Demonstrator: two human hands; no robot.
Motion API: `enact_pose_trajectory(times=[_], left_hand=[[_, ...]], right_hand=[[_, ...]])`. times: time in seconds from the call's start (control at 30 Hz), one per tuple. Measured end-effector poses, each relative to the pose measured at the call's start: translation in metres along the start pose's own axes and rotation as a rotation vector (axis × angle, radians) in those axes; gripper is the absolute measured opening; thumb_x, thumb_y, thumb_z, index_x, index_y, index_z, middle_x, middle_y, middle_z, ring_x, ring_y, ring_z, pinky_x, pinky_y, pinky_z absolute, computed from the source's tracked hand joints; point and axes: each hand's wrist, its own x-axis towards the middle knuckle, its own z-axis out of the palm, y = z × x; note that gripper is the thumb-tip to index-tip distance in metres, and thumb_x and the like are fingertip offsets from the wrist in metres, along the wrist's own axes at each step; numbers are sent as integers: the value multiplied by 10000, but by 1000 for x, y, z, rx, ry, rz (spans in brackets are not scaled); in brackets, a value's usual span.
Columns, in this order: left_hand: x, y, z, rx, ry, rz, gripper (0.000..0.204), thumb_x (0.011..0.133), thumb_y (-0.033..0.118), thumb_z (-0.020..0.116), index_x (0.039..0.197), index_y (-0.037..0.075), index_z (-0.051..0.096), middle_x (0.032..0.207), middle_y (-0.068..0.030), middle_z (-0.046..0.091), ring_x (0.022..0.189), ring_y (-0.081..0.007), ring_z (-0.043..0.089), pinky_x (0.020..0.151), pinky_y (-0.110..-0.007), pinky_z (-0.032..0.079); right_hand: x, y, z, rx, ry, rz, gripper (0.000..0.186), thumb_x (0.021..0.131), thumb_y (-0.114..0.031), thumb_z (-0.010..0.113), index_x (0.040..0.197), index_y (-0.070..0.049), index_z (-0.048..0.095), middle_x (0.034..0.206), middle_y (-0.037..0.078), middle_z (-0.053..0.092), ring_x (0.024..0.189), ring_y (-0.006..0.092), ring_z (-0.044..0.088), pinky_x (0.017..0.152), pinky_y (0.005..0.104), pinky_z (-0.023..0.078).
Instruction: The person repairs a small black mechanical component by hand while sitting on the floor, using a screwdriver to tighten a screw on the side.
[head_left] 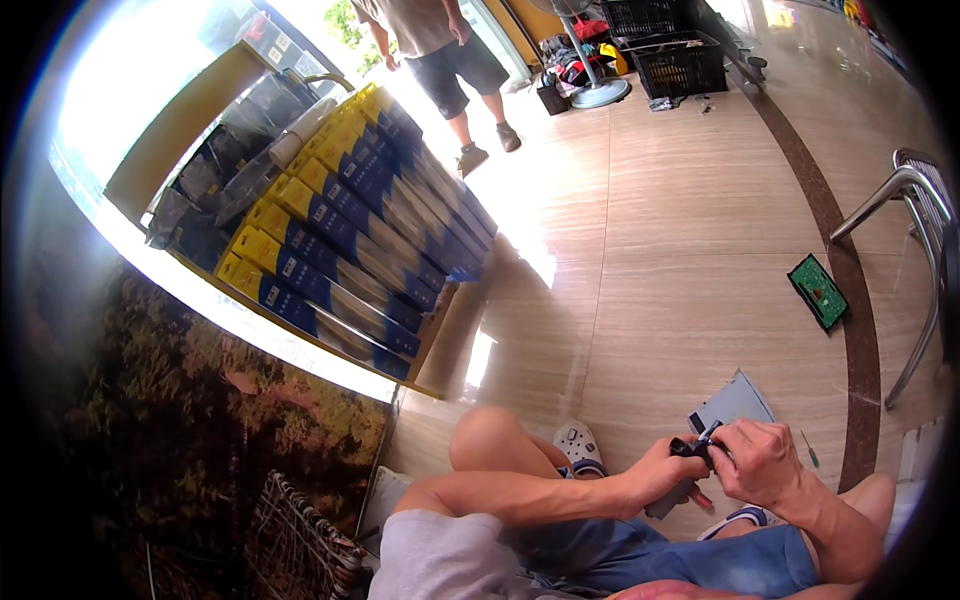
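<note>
In front of my lap, my left hand [660, 472] is closed around a small black and dark grey piece [686, 449] whose kind I cannot make out. From the other side, my right hand [762, 462] has its fingers bent and pinched against the upper end of the same piece. Between the hands a bit of blue or white shows, too small to name. Just beyond them a flat light grey panel [735, 398] lies on the floor. To the right of my right hand lies a thin screwdriver [809, 449] with a green handle.
A green circuit board [818, 291] in a black frame lies on the tiles near a metal chair [905, 205]. At left stands a rack of blue and yellow packages [340, 220]. Another person [455, 75] stands behind it. Farther off are a fan base [600, 93] and black crates [680, 70].
</note>
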Motion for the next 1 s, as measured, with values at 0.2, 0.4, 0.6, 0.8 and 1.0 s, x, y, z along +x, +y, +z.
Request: enact_pose_trajectory(times=[0.2,0.4,0.6,0.8,1.0], left_hand=[[2,-5,-2,77,-24,-10,237,878,177,613,1078,52,594,899,-57,629,768,-141,627,661,-289,518],[0,0,0,82,67,17,271,882,179,601,1122,54,601,905,-56,638,772,-141,629,671,-291,525],[-9,0,10,116,132,81,294,875,167,593,1147,56,588,936,-49,621,796,-142,626,683,-295,532],[-32,-7,17,56,239,84,243,866,142,607,1094,58,593,916,-52,621,745,-151,638,631,-302,524],[-85,14,26,90,334,125,200,868,105,619,1059,53,584,921,-60,608,706,-152,631,591,-295,508]], right_hand=[[-8,6,3,-28,-7,-21,113,768,-124,742,800,-74,646,691,89,636,594,277,646,542,381,506],[4,2,3,-21,-67,80,124,846,-206,704,806,-93,667,736,109,655,618,307,656,568,398,522],[7,7,-9,6,-192,157,245,912,-290,645,847,-57,688,785,163,694,701,365,676,645,449,545],[13,-7,-7,88,-299,144,246,931,-276,615,864,-50,685,846,186,695,795,405,671,729,490,535],[31,-41,-22,170,-256,36,221,940,-251,609,889,-47,676,831,173,688,825,392,669,755,482,524]])
